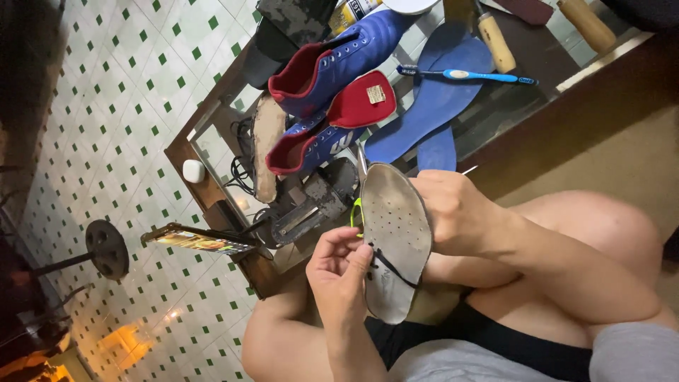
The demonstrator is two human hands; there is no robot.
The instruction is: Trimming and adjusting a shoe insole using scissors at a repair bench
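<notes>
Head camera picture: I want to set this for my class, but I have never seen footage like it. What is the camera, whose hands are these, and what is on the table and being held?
There is no machine here. One camera sits on a seated person's head and looks down at their own two bare hands, so there is only this single view.

The right hand grips the edge of a grey perforated insole. The left hand pinches a dark thread that crosses the insole's lower end.

Beyond the hands is a glass-topped wooden table. On it lie blue football boots with red lining, blue insoles, a blue toothbrush and wooden-handled tools. A phone is propped at the table's left end, above a green and white tiled floor.
</notes>
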